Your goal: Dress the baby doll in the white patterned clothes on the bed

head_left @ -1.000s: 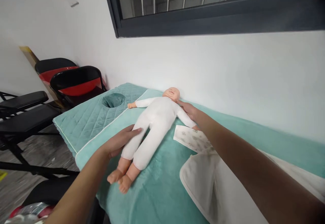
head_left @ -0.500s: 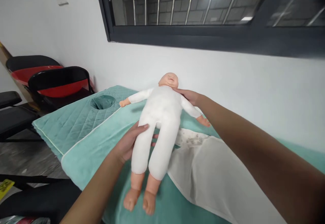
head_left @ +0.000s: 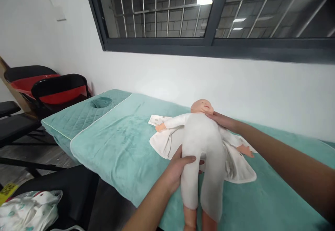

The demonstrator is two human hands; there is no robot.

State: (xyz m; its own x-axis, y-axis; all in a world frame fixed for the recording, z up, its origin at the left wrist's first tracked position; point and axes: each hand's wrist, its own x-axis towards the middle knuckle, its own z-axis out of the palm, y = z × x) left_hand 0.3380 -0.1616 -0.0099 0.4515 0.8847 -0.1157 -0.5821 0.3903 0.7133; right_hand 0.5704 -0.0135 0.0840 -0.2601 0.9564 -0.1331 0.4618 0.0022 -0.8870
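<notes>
A baby doll point(head_left: 202, 147) in a white one-piece suit is held face up over a white cloth point(head_left: 167, 143) spread on the teal-covered bed point(head_left: 117, 143). My left hand point(head_left: 178, 168) is wrapped round the doll's hips and upper thigh, thumb on top. My right hand point(head_left: 222, 120) is tucked under the doll's neck and shoulder, beside its bare head; its fingers are mostly hidden behind the doll. The doll's arms stick out sideways and its bare feet hang toward the near edge of the bed.
The bed runs along a white wall under a dark-framed barred window point(head_left: 209, 14). A face hole point(head_left: 101, 102) opens in the quilted end at left. Black and red folding chairs point(head_left: 56, 91) stand at far left. A patterned bag point(head_left: 28, 211) lies on the floor.
Both hands have carried the doll to the right, from the bare teal cover to above the white cloth. My left hand has moved from beside the leg to gripping the hips.
</notes>
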